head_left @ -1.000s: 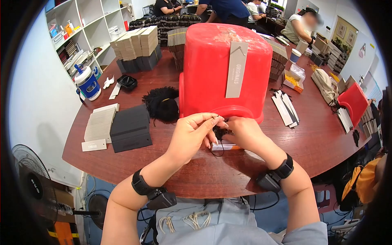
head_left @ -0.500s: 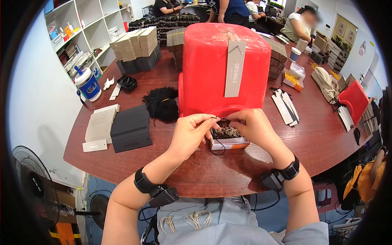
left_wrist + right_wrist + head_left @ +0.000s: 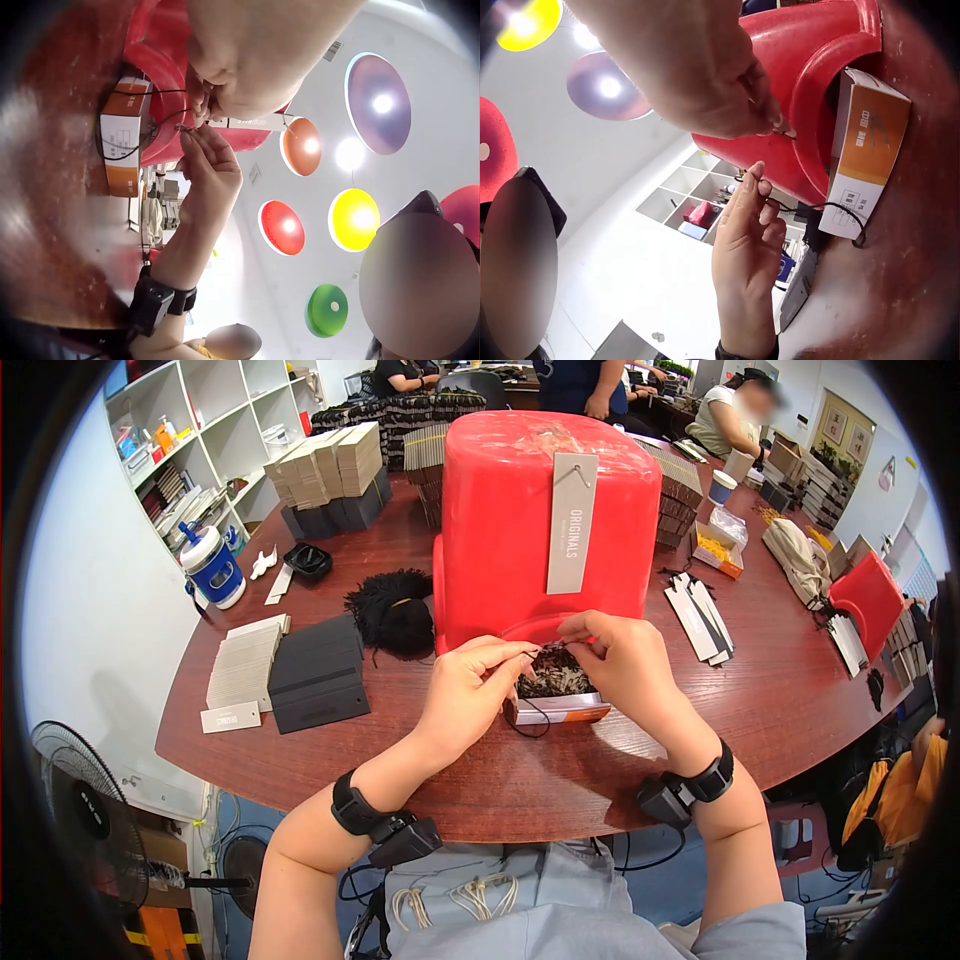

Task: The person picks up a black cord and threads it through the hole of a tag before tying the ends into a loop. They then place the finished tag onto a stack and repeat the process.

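My left hand [image 3: 465, 685] pinches a thin black cord [image 3: 829, 205] between thumb and forefinger, and its loose length loops down past the front of a small white-and-orange box [image 3: 565, 715]. Inside that open box lie many small dark and pale pieces [image 3: 548, 678]. Just right of the cord's end, my right hand [image 3: 630, 665] holds a tiny dark piece between thumb and forefinger, above the box. Its exact kind is too small to tell. Directly behind the hands stands an upturned red plastic bin [image 3: 500, 530] with a grey ORIGINALS tag [image 3: 572, 535] on its side.
To the left lie a row of grey tags [image 3: 245, 665], black cards [image 3: 320, 675] and a bundle of black cords [image 3: 395, 615]. A blue-and-white jug [image 3: 212, 570] stands farther back. White and black strips [image 3: 697, 620] lie at right. People work behind.
The right hand has lifted out of the box of small pieces and come up toward the cord, thumb and forefinger together. My left hand keeps its pinch on the cord almost in place.
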A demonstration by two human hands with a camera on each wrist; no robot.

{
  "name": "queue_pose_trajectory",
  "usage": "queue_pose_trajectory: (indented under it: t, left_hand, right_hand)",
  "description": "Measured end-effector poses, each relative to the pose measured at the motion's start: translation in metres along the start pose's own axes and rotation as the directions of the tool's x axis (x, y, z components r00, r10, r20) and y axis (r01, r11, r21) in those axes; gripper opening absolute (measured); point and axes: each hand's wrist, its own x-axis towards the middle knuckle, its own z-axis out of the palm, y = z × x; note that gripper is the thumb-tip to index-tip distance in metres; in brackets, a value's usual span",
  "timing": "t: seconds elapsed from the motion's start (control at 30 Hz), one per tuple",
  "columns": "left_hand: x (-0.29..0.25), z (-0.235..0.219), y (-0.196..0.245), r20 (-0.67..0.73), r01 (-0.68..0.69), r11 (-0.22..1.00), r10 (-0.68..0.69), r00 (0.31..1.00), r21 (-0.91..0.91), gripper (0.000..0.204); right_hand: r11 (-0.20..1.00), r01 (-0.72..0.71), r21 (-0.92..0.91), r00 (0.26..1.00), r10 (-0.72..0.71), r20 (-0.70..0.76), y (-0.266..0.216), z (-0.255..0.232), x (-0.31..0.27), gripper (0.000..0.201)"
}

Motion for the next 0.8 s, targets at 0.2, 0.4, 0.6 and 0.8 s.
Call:
queue_pose_trajectory:
  t: [0.2,0.4,0.6,0.8]
  left_hand:
    - [0.000,0.000,0.000,0.000,0.002,1.000,-0.002,1.000,0.023,0.015]
    - [0.003,0.000,-0.003,-0.037,0.000,0.999,-0.002,0.999,-0.037,0.014]
    - [0.005,-0.002,-0.003,0.013,0.088,0.983,-0.087,0.996,-0.161,0.014]
    - [0.008,0.001,-0.004,-0.052,-0.067,0.997,0.065,0.997,-0.031,0.013]
  right_hand:
    - [0.981,-0.097,0.165,0.995,0.092,0.041,-0.003,-0.002,0.000,0.014]
    - [0.795,-0.325,0.512,0.943,0.233,0.236,-0.010,-0.004,0.001,0.012]
    - [0.759,-0.277,0.589,0.958,0.174,0.226,-0.006,0.001,0.001,0.014]
    - [0.944,-0.186,0.271,0.969,0.131,0.210,-0.002,-0.005,0.003,0.012]
